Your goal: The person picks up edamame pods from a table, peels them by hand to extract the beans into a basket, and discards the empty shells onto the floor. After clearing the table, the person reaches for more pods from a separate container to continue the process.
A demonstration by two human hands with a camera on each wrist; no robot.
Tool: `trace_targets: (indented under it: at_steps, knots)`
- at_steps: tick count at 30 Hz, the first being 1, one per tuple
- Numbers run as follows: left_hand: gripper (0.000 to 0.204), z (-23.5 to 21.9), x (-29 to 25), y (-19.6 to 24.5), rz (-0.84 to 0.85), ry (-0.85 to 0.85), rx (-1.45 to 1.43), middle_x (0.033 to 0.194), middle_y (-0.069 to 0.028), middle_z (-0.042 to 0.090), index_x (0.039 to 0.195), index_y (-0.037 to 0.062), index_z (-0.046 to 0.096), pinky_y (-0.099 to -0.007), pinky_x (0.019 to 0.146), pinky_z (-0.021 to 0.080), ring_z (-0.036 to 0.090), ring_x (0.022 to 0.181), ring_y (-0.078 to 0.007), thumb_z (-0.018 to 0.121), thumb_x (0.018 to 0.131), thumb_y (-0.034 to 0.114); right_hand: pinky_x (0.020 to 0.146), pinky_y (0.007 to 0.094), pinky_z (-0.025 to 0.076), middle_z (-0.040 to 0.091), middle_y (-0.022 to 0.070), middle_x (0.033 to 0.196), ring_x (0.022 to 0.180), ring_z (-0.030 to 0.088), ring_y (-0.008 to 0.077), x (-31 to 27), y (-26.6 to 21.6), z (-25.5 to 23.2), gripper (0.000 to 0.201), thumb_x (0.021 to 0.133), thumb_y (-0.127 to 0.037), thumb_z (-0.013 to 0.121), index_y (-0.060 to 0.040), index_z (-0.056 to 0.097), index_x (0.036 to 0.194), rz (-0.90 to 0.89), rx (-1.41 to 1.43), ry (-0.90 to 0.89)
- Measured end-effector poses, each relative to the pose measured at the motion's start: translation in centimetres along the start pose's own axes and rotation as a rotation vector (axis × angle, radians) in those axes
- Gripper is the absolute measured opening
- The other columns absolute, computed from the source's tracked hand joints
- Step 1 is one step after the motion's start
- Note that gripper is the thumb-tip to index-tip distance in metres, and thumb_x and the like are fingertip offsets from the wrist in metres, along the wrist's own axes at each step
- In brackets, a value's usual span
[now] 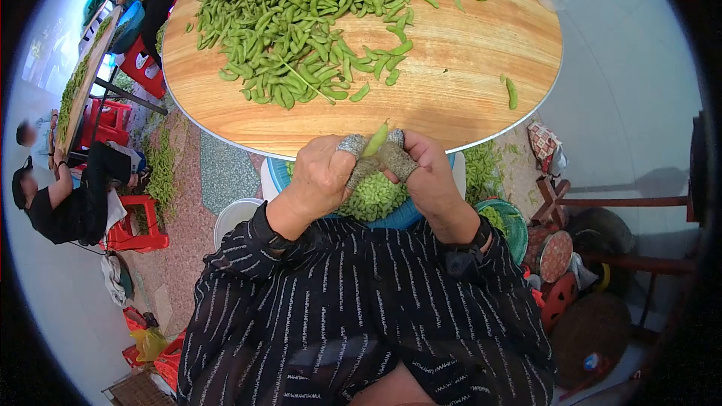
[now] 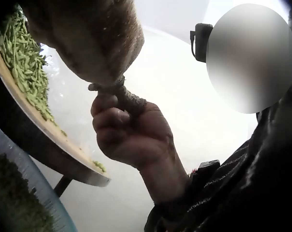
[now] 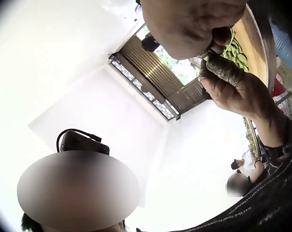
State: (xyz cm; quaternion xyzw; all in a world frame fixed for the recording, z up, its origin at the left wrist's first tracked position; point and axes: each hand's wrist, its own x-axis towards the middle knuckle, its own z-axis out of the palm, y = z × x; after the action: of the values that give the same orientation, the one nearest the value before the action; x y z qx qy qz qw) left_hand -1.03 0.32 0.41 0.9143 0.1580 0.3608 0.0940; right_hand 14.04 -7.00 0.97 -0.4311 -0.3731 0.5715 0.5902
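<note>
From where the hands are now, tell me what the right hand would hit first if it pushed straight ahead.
Most likely the edge of the round wooden table, just beyond the right hand, which pinches a pod with the left hand; depth is unclear.

Daylight fills the head view evenly and shadows stay soft; the wooden table (image 1: pixel 466 68) shows its grain without glare. A fisheye lens bends the scene, and a black ring closes the corners. The pale floor at the right washes out almost white.

Both wrist views are badly overexposed: the background burns to blank white, while the near hand (image 2: pixel 92 38) sits dark, blurred and out of focus. In the right wrist view light pours through a window (image 3: pixel 177 65), and the wrapped fingers (image 3: pixel 225 70) look sharper than anything else.
</note>
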Motion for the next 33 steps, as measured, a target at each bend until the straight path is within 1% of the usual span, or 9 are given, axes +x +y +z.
trace_targets:
  at_steps: [2,8,10,13,22,26,28,32,33]
  knots:
    - [0.041,0.2,-0.1,0.0,0.008,0.03,-0.006,0.068,-0.0145,0.052,0.086,-0.0025,0.047,-0.0376,0.05,0.04,0.051,0.058,-0.0311,0.061,0.048,0.003,0.053,0.0175,0.033,0.05,-0.0041,0.071,0.061,0.041,0.0033,0.1,0.4,0.0,0.01,0.077,-0.002,0.05,-0.0011,0.054,0.085,-0.02,0.028,-0.02]
    - [0.023,1.1,-0.7,0.0,-0.133,0.092,-0.182,0.064,-0.0129,0.052,0.083,-0.0007,0.051,-0.0358,0.049,0.041,0.052,0.056,-0.0306,0.061,0.065,0.008,0.052,0.0182,0.032,0.048,-0.003,0.066,0.058,0.041,0.0042,0.5,1.3,-0.2,0.004,0.079,-0.006,0.05,-0.0022,0.052,0.08,-0.048,0.007,-0.038]
    - [0.018,1.1,-1.0,0.2,-0.291,0.042,-0.316,0.064,-0.0132,0.054,0.084,-0.0003,0.053,-0.0334,0.05,0.043,0.054,0.057,-0.0304,0.058,0.07,0.01,0.051,0.0182,0.032,0.048,-0.0028,0.066,0.057,0.041,0.0043,0.4,1.5,-0.1,0.005,0.079,-0.006,0.05,-0.0021,0.052,0.08,-0.051,-0.015,-0.03]
    - [0.016,0.9,-0.6,0.8,-0.402,0.071,-0.478,0.067,-0.0134,0.056,0.086,0.0,0.054,-0.0302,0.053,0.044,0.057,0.06,-0.0279,0.056,0.074,0.011,0.051,0.0184,0.033,0.049,-0.0028,0.066,0.057,0.041,0.0044,0.5,1.5,0.1,0.005,0.079,-0.006,0.05,-0.0019,0.052,0.08,-0.082,-0.013,-0.037]
    - [0.015,1.7,-1.2,1.0,-0.545,0.12,-0.663,0.071,-0.0086,0.059,0.087,-0.0011,0.053,-0.0243,0.057,0.044,0.057,0.062,-0.0152,0.05,0.079,0.011,0.052,0.0176,0.033,0.05,-0.0037,0.071,0.059,0.042,0.0033,0.4,1.6,0.0,0.015,0.081,-0.008,0.051,-0.0015,0.054,0.094,-0.074,-0.09,-0.035]
    - [0.015,2.4,-1.7,0.8,-0.597,0.169,-0.785,0.071,-0.0081,0.058,0.087,-0.0015,0.053,-0.0242,0.057,0.043,0.056,0.063,-0.0139,0.05,0.08,0.012,0.052,0.0176,0.034,0.051,-0.0036,0.072,0.06,0.042,0.0031,0.5,1.8,-0.1,0.016,0.081,-0.007,0.05,-0.0014,0.054,0.096,-0.105,-0.075,-0.056]
    - [0.015,2.4,-1.9,0.7,-0.644,0.138,-0.757,0.071,-0.0112,0.058,0.086,-0.0012,0.052,-0.0252,0.056,0.043,0.057,0.063,-0.0183,0.051,0.08,0.013,0.052,0.0176,0.034,0.05,-0.0033,0.07,0.058,0.042,0.0034,0.7,1.9,0.0,0.013,0.08,-0.005,0.049,-0.0011,0.054,0.091,-0.134,-0.115,-0.032]
    - [0.016,1.8,-1.1,1.2,-0.477,0.106,-0.443,0.069,-0.0136,0.056,0.086,-0.0005,0.052,-0.0289,0.054,0.043,0.056,0.061,-0.0258,0.056,0.074,0.01,0.051,0.0178,0.033,0.049,-0.003,0.066,0.056,0.041,0.0039,0.4,0.8,-0.4,0.008,0.079,-0.004,0.048,-0.0015,0.054,0.085,0.049,0.088,-0.055]
    - [0.019,1.9,-1.0,0.7,-0.338,0.09,-0.298,0.068,-0.0139,0.054,0.086,-0.0002,0.051,-0.0311,0.052,0.043,0.055,0.06,-0.0286,0.057,0.071,0.009,0.051,0.0179,0.033,0.048,-0.003,0.065,0.055,0.04,0.0042,0.4,0.3,-0.3,0.007,0.079,-0.005,0.049,-0.002,0.053,0.083,0.117,0.141,-0.046]
